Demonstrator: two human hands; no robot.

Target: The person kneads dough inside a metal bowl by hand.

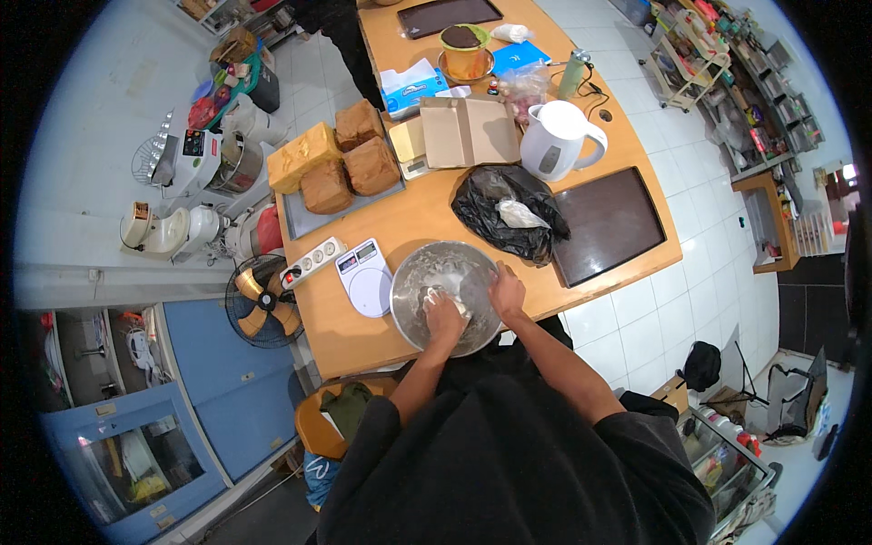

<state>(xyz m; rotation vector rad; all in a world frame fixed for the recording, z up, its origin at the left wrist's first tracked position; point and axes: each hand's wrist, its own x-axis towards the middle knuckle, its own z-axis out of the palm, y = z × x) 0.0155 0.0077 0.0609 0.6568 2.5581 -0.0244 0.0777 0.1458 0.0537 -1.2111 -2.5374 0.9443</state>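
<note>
A wide metal mixing bowl (406, 272) stands at the near edge of the wooden table, with whitish flour smeared over its inside. My left hand (444, 316) reaches down into it, fingers curled on pale, sticky-looking dough (464, 312); the fingertips are partly hidden. On the bowl's right side, my right hand (507, 292) grips the rim. Just left of the bowl lies a white digital kitchen scale (365, 280). A black plastic bag (472, 207) with a white bundle in it sits beyond the bowl.
Brown and yellow loaves (371, 166) fill a tray at the left. A power strip (313, 263) lies beside the scale. Farther right stand a white electric kettle (556, 141) and a dark baking tray (610, 227). A fan (265, 300) is beside the table's left edge.
</note>
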